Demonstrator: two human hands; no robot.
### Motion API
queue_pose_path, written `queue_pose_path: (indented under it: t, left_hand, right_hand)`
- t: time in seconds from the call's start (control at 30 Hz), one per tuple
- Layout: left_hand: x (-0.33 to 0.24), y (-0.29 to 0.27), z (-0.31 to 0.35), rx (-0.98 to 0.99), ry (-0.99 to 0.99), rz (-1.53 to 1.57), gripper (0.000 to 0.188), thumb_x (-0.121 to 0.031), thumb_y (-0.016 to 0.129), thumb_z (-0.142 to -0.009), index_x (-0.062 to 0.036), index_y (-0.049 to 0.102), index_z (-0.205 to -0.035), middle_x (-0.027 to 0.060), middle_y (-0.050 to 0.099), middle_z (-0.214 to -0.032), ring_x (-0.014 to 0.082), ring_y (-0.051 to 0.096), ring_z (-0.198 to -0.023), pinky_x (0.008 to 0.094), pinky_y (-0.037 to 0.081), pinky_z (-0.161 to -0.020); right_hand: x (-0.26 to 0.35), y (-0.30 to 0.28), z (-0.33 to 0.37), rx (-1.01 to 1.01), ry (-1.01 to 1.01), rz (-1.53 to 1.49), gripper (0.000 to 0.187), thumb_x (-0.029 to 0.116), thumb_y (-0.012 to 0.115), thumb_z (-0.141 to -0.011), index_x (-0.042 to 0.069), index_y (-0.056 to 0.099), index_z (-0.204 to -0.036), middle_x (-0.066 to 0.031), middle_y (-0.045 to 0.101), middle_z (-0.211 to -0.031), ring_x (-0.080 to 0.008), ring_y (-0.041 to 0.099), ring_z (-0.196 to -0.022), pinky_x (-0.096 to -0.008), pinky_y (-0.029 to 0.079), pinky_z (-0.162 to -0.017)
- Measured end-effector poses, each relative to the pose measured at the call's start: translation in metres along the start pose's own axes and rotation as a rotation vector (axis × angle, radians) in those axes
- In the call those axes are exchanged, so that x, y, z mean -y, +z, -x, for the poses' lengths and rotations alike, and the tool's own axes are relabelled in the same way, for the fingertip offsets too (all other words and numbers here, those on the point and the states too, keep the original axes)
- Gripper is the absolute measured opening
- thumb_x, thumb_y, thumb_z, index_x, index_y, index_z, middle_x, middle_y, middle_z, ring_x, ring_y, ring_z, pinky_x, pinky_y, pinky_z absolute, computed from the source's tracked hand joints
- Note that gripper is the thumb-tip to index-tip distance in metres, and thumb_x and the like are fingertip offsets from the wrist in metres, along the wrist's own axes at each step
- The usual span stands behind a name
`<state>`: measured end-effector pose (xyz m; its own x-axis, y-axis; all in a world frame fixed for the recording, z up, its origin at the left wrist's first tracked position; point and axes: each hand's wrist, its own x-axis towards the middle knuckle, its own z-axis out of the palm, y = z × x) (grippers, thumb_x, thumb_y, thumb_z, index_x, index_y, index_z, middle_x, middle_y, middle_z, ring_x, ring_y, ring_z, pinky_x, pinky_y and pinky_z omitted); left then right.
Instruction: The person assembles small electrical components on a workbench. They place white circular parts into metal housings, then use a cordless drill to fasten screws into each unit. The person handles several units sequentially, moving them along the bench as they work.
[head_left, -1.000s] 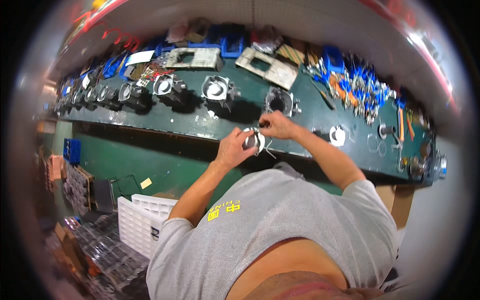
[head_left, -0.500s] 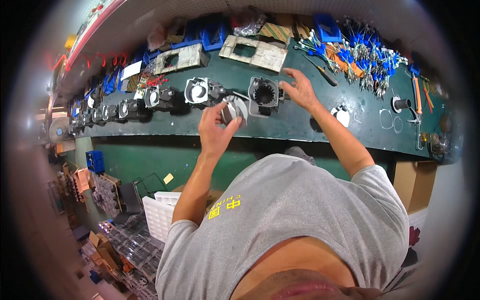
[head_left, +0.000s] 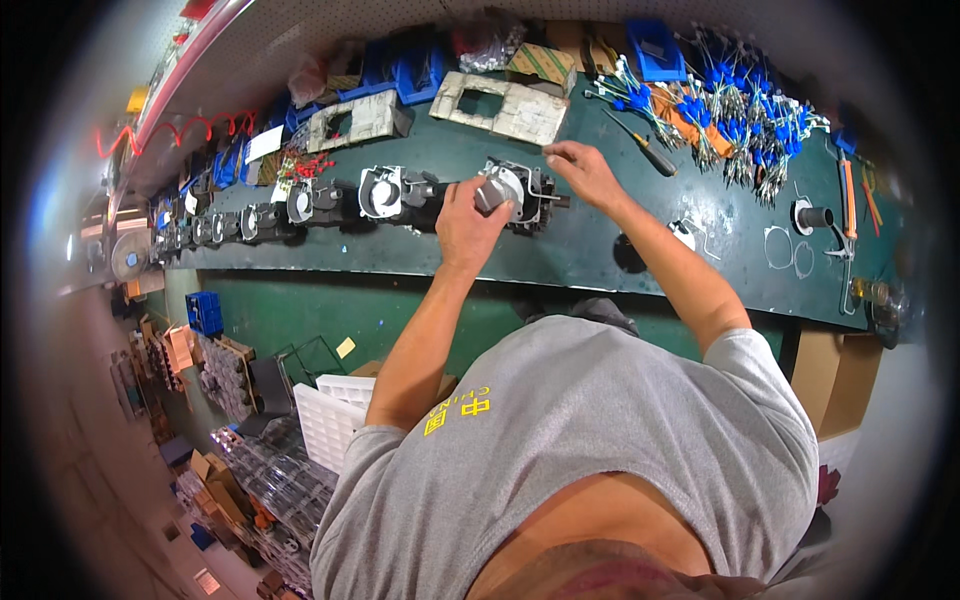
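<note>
The left hand (head_left: pixel 468 226) has brought a round, motor-like part (head_left: pixel 491 194), a silver-grey cylinder on a pale flange, across to a dark housing (head_left: pixel 541 186) on the bench (head_left: pixel 600 262). Half a second ago the part was in the air to the left of the housing, whose ribbed round mouth stood uncovered; now the flange lies over that mouth and hides most of it. The two pieces have thus gone from apart to brought together, though I cannot tell whether the flange sits flush or is just held there

The left grip is clamped on the cylinder, with the thumb on the near right side and the fingers around the left. The part lies right at the fingertips, on the housing's left side. The right hand (head_left: pixel 590 174) has lifted a little away from the housing and hangs above its right side, near it, thumb and forefinger drawn close; whether they meet or pinch something small I cannot tell

To the left stands a similar housing with a white face (head_left: pixel 381 192); a screwdriver (head_left: pixel 653 156) lies beyond the right hand, and a pale slab with a cutout (head_left: pixel 545 118) lies behind the dark housing
</note>
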<state>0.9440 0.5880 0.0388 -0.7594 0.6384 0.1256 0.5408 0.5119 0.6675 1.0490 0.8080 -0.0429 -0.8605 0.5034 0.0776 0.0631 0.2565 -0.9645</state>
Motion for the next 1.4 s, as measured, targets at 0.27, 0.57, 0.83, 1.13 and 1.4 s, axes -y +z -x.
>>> queue_pose_path:
  t: [0.27, 0.57, 0.83, 1.13, 1.4]
  left_hand:
    - [-0.007, 0.0, -0.004, 0.025, 0.021, -0.12, 0.053, -0.023, 0.087, -0.071, -0.0012, 0.067, -0.115, 0.0136, 0.065, -0.105, 0.028, 0.066, -0.092, 0.0385, 0.055, -0.082]
    - [0.002, 0.014, -0.006, 0.099, -0.021, -0.168, 0.052, -0.026, 0.084, -0.072, -0.0055, 0.067, -0.117, 0.0162, 0.065, -0.112, 0.0354, 0.065, -0.1, 0.0435, 0.054, -0.087]
    - [-0.002, 0.022, -0.015, 0.195, -0.071, -0.206, 0.051, -0.029, 0.082, -0.074, -0.006, 0.067, -0.117, 0.0189, 0.065, -0.113, 0.0387, 0.065, -0.102, 0.0465, 0.053, -0.087]
    - [0.003, 0.026, -0.014, 0.195, -0.031, -0.247, 0.054, -0.029, 0.084, -0.075, -0.0107, 0.065, -0.122, 0.0195, 0.065, -0.112, 0.0397, 0.066, -0.1, 0.0465, 0.054, -0.085]
    - [0.003, 0.03, -0.016, 0.236, 0.005, -0.3, 0.049, -0.031, 0.084, -0.076, -0.0095, 0.065, -0.116, 0.0187, 0.065, -0.107, 0.0399, 0.066, -0.097, 0.0478, 0.054, -0.081]
  right_hand:
    - [-0.002, 0.01, -0.053, 0.393, -0.005, 0.105, 0.03, 0.018, 0.064, -0.094, -0.003, 0.07, -0.114, -0.0123, 0.074, -0.103, -0.0172, 0.067, -0.095, -0.0331, 0.053, -0.088]
    - [0.008, 0.018, -0.071, 0.487, -0.069, -0.058, 0.034, 0.01, 0.068, -0.085, -0.003, 0.07, -0.116, -0.012, 0.075, -0.105, -0.0182, 0.07, -0.098, -0.0328, 0.054, -0.092]
    - [0.008, 0.021, -0.095, 0.681, -0.074, 0.093, 0.034, 0.008, 0.07, -0.086, -0.002, 0.068, -0.118, -0.0095, 0.073, -0.107, -0.0154, 0.067, -0.099, -0.0315, 0.054, -0.092]
    - [0.006, 0.022, -0.101, 0.741, -0.115, 0.089, 0.029, 0.003, 0.067, -0.088, -0.002, 0.067, -0.116, -0.0082, 0.072, -0.104, -0.0136, 0.065, -0.095, -0.031, 0.054, -0.089]
    - [0.003, 0.023, -0.099, 0.7, -0.186, 0.116, 0.029, 0.002, 0.07, -0.083, 0.0, 0.07, -0.112, -0.0129, 0.074, -0.103, -0.0215, 0.07, -0.096, -0.0348, 0.055, -0.089]
